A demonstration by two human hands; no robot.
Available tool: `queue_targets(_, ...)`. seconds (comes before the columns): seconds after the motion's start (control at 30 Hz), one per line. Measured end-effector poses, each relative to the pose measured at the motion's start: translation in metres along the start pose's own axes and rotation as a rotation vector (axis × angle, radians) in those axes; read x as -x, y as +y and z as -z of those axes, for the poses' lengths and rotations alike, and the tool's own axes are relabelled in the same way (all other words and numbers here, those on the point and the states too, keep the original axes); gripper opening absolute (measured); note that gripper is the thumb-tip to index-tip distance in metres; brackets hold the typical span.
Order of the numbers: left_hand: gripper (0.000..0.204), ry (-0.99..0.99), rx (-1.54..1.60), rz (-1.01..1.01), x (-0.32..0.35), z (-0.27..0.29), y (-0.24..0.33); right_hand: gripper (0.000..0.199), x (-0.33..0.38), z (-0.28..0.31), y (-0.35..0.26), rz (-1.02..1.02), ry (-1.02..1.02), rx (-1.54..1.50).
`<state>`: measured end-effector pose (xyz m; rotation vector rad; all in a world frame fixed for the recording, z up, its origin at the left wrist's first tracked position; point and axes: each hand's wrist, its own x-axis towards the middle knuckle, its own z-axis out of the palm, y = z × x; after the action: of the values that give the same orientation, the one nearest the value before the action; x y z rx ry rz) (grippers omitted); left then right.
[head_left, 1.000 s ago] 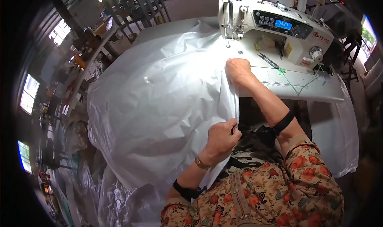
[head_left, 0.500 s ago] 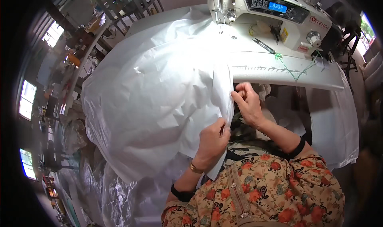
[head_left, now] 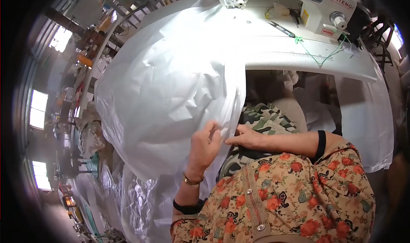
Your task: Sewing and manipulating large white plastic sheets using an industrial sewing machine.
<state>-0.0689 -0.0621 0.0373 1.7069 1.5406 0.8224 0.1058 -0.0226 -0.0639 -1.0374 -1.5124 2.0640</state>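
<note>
A large, thin white sheet, crinkled and slightly shiny, spreads over the machine table and hangs toward my lap. Along its right side runs a narrow folded edge. My right hand closes on this edge low down, above my knees, with thumb and fingers pinched together. Just left of it, my left hand is over the sheet, its thumb and fingers loosely apart and the fingertips somewhat blurred. The sewing machine stands beyond, and its needle area lies at the sheet's far end.
Small snips with green thread lie on the machine bed, right of the sheet. Another pale sheet hangs at the right. Crumpled clear plastic lies below left. Metal rails stand at the back left.
My right hand has come down and left to the sheet's lower edge. My left hand has moved left, off the edge. The view has shifted, so the machine sits higher.
</note>
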Motion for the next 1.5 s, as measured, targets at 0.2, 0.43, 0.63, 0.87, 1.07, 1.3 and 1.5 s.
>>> queue_targets(0.2, 0.005, 0.078, -0.013, -0.154, 0.001, 0.016, 0.004, 0.032, 0.026, -0.011, -0.034, 0.181, -0.178, 0.134)
queue_targets(0.43, 0.013, -0.072, -0.091, -0.197, 0.017, 0.018, 0.022, 0.031, 0.078, -0.014, -0.079, 0.278, -0.133, 0.101)
queue_targets(0.63, 0.019, -0.019, 0.101, 0.042, 0.022, 0.009, -0.015, 0.028, 0.096, -0.002, -0.056, 0.303, 0.035, 0.162)
queue_targets(0.87, 0.015, -0.067, 0.177, 0.036, 0.021, 0.023, -0.012, 0.022, 0.102, 0.059, -0.031, 0.14, 0.08, 0.676)
queue_targets(1.07, 0.011, 0.004, 0.294, 0.095, 0.024, 0.032, -0.014, 0.027, 0.103, 0.058, -0.056, 0.061, 0.303, 1.263)
queue_targets(1.3, 0.011, 0.048, -0.006, -0.06, 0.019, 0.053, 0.009, 0.083, 0.064, 0.012, -0.099, -0.2, 0.108, -0.206)
queue_targets(1.5, 0.013, 0.09, -0.268, -0.125, 0.029, 0.059, 0.041, 0.081, 0.009, 0.005, -0.063, -0.115, 0.263, -0.311)
